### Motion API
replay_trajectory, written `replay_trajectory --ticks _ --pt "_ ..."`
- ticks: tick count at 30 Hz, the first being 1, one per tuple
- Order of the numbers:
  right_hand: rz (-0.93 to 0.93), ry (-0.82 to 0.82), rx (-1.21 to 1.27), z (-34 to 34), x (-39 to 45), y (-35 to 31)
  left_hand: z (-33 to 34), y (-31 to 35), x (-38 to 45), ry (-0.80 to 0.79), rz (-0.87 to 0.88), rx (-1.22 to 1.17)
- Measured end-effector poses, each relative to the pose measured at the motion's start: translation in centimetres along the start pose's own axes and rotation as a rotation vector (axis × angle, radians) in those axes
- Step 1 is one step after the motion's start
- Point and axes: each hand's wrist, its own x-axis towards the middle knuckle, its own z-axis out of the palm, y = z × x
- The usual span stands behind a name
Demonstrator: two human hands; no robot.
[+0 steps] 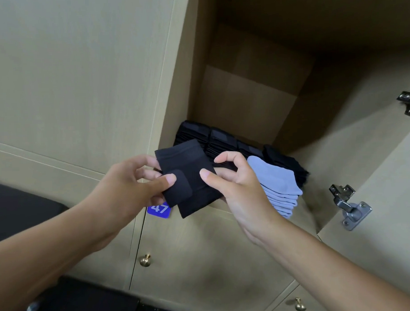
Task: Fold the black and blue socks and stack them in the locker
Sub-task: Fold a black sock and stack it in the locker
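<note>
Fingers of our left hand [130,181] and right hand [232,177] pinched the folded black sock [188,177]; next, we judged, placement onto the locker [243,95] stack.

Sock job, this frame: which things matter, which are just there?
In the job:
black sock, held by left hand and right hand
black stacks
blue stack
locker

Just there:
number tag 47
door hinges
brass knobs

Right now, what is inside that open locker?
Stacks of folded black socks along the left and back, and a pile of blue socks at the front. The hands and the held black sock hide the shelf's front left.
</note>
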Motion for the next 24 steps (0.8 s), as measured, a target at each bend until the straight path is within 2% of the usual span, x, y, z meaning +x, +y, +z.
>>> replay_trajectory --ticks 6,10,20,24 --pt "-0.118 -0.140 -0.306 -0.9 0.1 0.0 -0.1 0.1 0.6 0.055 0.038 0.081" --pt "-0.142 -0.209 -0.352 -1.4 0.3 0.2 0.2 0.1 0.8 0.101 0.092 0.130" --pt "-0.201 -0.016 -0.445 -3.7 1.9 -0.4 1.0 0.8 0.7 0.070 0.152 0.256" --pt "-0.224 0.096 -0.509 -5.3 2.9 -1.2 1.3 0.3 0.4 0.033 0.245 0.373"
